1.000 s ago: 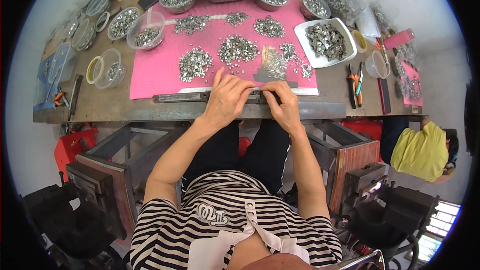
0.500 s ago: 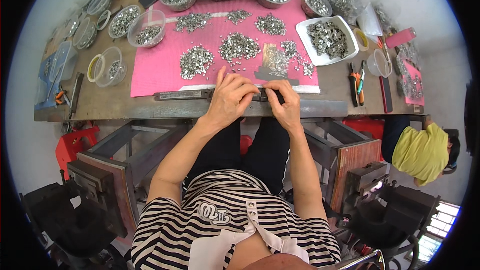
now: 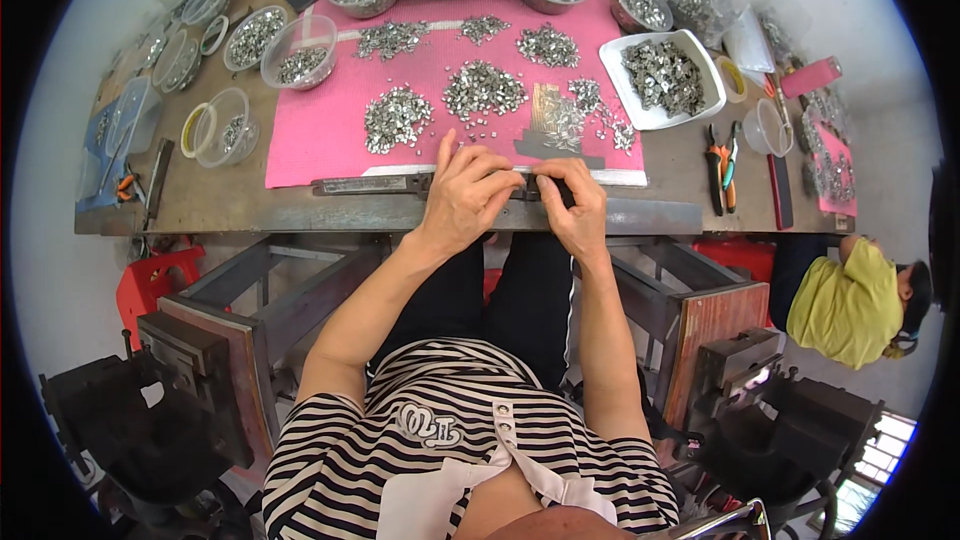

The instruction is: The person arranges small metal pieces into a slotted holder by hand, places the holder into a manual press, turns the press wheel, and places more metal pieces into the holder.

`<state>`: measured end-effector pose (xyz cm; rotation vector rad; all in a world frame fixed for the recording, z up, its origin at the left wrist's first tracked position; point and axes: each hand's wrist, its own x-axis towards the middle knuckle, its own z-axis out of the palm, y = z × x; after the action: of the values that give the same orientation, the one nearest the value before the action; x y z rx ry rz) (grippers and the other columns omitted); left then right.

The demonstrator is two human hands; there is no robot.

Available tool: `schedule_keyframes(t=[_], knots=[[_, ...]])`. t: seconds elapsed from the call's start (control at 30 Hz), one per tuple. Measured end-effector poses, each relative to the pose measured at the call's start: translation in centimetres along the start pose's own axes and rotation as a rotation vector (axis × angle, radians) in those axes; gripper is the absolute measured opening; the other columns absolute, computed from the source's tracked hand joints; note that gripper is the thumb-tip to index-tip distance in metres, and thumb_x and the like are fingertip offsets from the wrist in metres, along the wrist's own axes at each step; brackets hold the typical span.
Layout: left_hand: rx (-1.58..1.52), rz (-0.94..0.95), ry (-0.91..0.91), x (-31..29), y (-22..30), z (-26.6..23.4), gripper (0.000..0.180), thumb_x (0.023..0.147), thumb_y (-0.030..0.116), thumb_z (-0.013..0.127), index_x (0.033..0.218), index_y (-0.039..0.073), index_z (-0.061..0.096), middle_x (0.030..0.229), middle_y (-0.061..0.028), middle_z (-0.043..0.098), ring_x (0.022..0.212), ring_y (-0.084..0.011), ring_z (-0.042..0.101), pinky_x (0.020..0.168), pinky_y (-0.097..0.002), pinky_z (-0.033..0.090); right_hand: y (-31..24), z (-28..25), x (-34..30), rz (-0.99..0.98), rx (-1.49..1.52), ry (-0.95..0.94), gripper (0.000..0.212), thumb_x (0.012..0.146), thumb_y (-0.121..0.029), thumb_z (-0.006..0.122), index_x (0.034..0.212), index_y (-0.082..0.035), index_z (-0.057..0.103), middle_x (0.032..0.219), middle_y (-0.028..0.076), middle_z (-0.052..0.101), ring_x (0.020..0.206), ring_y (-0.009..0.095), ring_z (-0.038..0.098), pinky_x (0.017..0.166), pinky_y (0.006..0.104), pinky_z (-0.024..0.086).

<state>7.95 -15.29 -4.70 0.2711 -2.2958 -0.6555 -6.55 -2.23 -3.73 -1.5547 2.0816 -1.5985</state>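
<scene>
A long dark metal bar [image 3: 365, 186] lies along the front edge of the bench, both hands over it. My left hand [image 3: 462, 198] comes from the left, thumb and forefinger pinched together at a small dark fixture [image 3: 522, 186] on the bar; whatever lies between the fingertips is too small to name. Beside it, my right hand [image 3: 575, 202] is closed, thumb and fingers against a dark part that they mostly cover. Just beyond, a grey flat plate [image 3: 558, 151] rests on the pink mat [image 3: 310, 145], with thin metal pieces [image 3: 563, 126] spread over it.
Heaps of small silvery metal parts [image 3: 485, 90] cover the mat. Clear tubs [image 3: 300, 50] of parts stand around it, with a white tray [image 3: 713, 105] at right. Orange-handled pliers [image 3: 716, 168] lie on the bench further right. A person in yellow [image 3: 850, 305] is at far right.
The whole view has shifted slightly to the right. Both hands stay at the bar in nearly the same grip; the person in yellow has leaned a little.
</scene>
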Motion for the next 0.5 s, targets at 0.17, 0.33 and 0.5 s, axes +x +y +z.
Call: schedule_keyframes(t=[0.17,0.33,0.5], knots=[[-0.043,-0.064,-0.060,0.26,-0.09,-0.55,0.013,0.082,0.006,0.073,0.094,0.011,0.073,0.099,-0.0013,0.068,0.106,-0.0239,0.061,0.115,-0.0618,0.028,-0.25,0.21,0.11,-0.015,-0.007,0.001,0.009,0.087,0.003,0.066,0.096,0.001,0.069,0.095,0.011,0.070,0.088,0.025,0.065,0.080,0.0342,0.051],[-0.033,-0.116,-0.062,0.65,0.63,-0.44,0.012,0.084,0.006,0.070,0.095,0.010,0.071,0.098,-0.0030,0.066,0.105,-0.0254,0.060,0.115,-0.0618,0.027,-0.25,0.19,0.06,0.005,-0.006,0.016,0.009,0.084,0.004,0.069,0.093,0.000,0.068,0.093,0.011,0.070,0.086,0.028,0.064,0.079,0.0367,0.050],[-0.091,-0.147,-0.092,0.34,0.29,-0.82,0.013,0.085,0.006,0.071,0.097,0.010,0.070,0.102,-0.0035,0.069,0.106,-0.0252,0.062,0.117,-0.0592,0.024,-0.28,0.20,-0.03,0.007,-0.015,0.009,0.010,0.085,0.003,0.068,0.094,0.000,0.069,0.094,0.011,0.070,0.087,0.026,0.065,0.079,0.0352,0.051]])
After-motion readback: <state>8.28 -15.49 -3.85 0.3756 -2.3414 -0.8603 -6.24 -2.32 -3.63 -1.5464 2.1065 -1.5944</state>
